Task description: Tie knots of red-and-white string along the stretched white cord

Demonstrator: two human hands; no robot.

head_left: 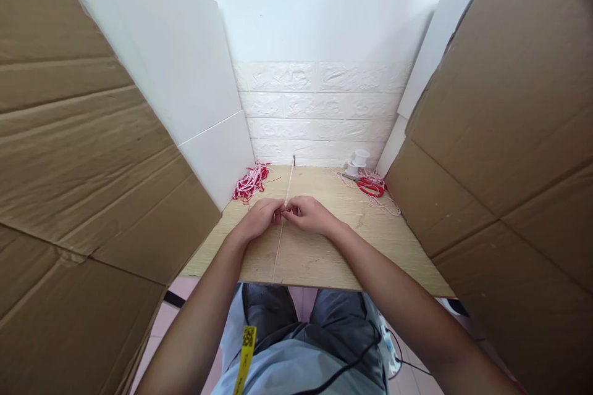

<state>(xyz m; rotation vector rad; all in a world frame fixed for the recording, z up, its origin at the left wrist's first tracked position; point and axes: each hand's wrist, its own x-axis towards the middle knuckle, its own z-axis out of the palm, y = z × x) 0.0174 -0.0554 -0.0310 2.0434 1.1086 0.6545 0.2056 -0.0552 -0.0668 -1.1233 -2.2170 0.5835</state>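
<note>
A thin white cord [290, 180] runs from a dark nail [294, 159] at the back of the wooden table [319, 262] toward the front edge. Around the middle of that cord, my left hand [265, 216] and my right hand [308, 213] meet with fingertips pinched together. Both hands grip the cord at nearly the same spot, almost touching each other. Exactly how the strands lie between the fingertips is too small to make out. Below the hands the cord continues down to the table's near edge.
At the back left lies a tangled heap of red and pale pink cords [252, 182]. Red-handled scissors [370, 186] rest at the back right beside white spools [357, 162] and loose pink cord. Cardboard panels [106, 166] flank the table on both sides.
</note>
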